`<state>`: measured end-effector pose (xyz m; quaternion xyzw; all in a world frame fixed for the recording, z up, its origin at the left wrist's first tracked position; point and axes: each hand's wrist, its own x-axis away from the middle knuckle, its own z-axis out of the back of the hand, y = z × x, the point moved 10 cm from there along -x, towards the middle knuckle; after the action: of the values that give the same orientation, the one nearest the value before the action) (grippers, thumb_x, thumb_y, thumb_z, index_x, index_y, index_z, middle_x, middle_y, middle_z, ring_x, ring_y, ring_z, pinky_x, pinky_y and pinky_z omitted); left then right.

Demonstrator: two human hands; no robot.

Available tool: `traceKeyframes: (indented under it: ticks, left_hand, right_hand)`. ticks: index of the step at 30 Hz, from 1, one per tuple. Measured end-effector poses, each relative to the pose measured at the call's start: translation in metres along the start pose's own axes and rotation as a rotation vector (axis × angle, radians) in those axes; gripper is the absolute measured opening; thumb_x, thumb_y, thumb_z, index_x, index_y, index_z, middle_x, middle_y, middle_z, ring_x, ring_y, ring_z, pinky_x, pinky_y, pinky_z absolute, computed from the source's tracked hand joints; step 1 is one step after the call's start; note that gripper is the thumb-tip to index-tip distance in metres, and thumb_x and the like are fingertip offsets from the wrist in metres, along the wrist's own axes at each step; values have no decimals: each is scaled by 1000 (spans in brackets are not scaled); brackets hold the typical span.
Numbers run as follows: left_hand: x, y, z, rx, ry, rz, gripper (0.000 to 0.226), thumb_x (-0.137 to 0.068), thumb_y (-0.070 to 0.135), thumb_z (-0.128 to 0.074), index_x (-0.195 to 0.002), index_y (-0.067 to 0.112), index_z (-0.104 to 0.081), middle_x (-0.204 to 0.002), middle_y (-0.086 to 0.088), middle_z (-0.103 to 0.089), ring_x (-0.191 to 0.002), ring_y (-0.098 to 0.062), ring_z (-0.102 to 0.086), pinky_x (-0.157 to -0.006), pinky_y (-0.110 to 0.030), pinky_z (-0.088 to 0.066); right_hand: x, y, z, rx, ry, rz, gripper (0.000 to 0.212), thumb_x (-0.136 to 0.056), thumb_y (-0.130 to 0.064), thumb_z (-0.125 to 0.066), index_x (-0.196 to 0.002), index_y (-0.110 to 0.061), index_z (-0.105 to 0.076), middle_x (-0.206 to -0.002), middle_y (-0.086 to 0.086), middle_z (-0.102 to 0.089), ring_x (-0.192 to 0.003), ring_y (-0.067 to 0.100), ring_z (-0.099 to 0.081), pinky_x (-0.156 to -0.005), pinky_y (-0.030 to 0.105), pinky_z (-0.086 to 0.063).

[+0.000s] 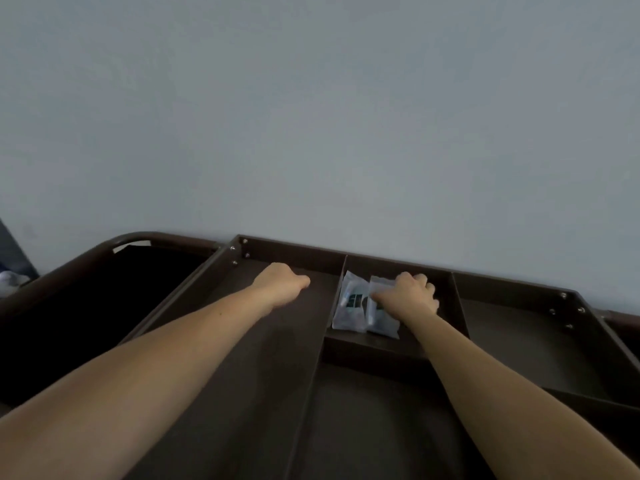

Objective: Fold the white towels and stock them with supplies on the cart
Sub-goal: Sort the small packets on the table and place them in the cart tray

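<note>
A plain grey wall (311, 116) stands behind, a blurred pale bundle (10, 279) far left.

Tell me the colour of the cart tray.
The cart tray is dark brown, shown in the head view.

Dim, soft, wide-angle edge distortion

2 clear plastic packets (351, 301) with dark print lie side by side, edges overlapping, in the small middle back compartment of the dark brown cart (294, 250).
</note>
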<state>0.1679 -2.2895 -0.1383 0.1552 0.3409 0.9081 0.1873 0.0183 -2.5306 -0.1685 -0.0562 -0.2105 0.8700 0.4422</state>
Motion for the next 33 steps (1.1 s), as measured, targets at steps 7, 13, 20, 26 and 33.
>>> traceKeyframes:
  ticks: [7, 13, 20, 26, 33]
  left_hand:
    - [28, -30, 42, -544, 16, -57, 62, -87, 52, -55, -141, 22, -50, -146, -9, -45, -135, -33, -39, -104, -44, -40]
    - [66, -85, 145, -728, 158, -163, 70, -94, 52, -46, -154, 22, -30, -164, -6, -17, -153, -29, -2, -119, -53, -17]
    - [134, -273, 309, -703, 265, 8, 69, -96, 52, -46, -154, 19, -28, -164, -9, -13, -152, -33, 0, -120, -55, -15]
    - [199, -444, 417, -637, 298, 264, 74, -91, 54, -50, -153, 19, -30, -160, -8, -22, -150, -35, -4, -117, -55, -22]
    - [204, -567, 453, -517, 265, 412, 75, -89, 55, -52, -152, 21, -32, -159, -9, -23, -148, -35, -9, -116, -53, -24]
  right_hand:
    - [50, -122, -8, 88, -56, 373, 74, -89, -67, -50, -145, -18, -44, -152, 9, -38, -140, 32, -33, -109, 52, -35]
    - [126, -258, -50, 188, -97, 647, 80, -92, -74, -36, -154, -24, -33, -165, 3, -18, -152, 27, -11, -117, 59, -18]
    - [246, -435, -122, 181, -174, 842, 78, -92, -75, -34, -155, -28, -30, -166, 0, -15, -153, 24, -5, -117, 62, -12]
    - [362, -575, -194, 218, -232, 1039, 76, -94, -72, -34, -153, -23, -34, -164, 3, -20, -151, 28, -12, -118, 61, -15]
    - [414, -680, -269, 277, -315, 1169, 70, -96, -66, -39, -142, -14, -48, -145, 11, -47, -134, 30, -42, -111, 49, -35]
